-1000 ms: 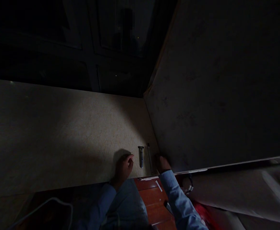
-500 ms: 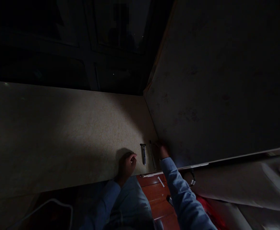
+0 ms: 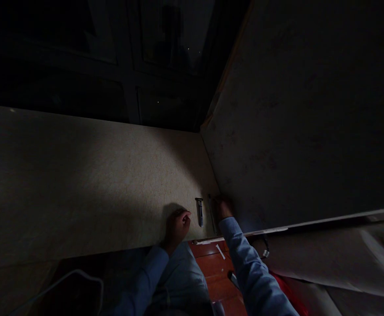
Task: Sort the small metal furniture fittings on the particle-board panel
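A safety razor (image 3: 200, 213) lies on the pale counter (image 3: 129, 175), its head pointing away from me. To its right is a thin dark stick-like thing (image 3: 213, 217), perhaps a toothbrush, nearly parallel to the razor. My left hand (image 3: 179, 223) rests on the counter left of the razor, its fingers curled in and nothing visible in them. Close against the right side of the thin stick is my right hand (image 3: 224, 207), in deep shadow by the wall. Its fingers are too dark to show whether they touch or grip the stick.
A patterned wall (image 3: 293, 131) rises at the right, and a dark window (image 3: 165, 66) stands behind the counter. Below the front edge are red floor tiles (image 3: 208, 263), a white strip (image 3: 220, 252) and a light padded seat (image 3: 310, 254). A white cable (image 3: 80, 273) hangs at lower left.
The view has shifted slightly. My right hand's fingers have drawn in from a more stretched position beside the thin stick. My left hand stays curled, and the razor lies in the same place.
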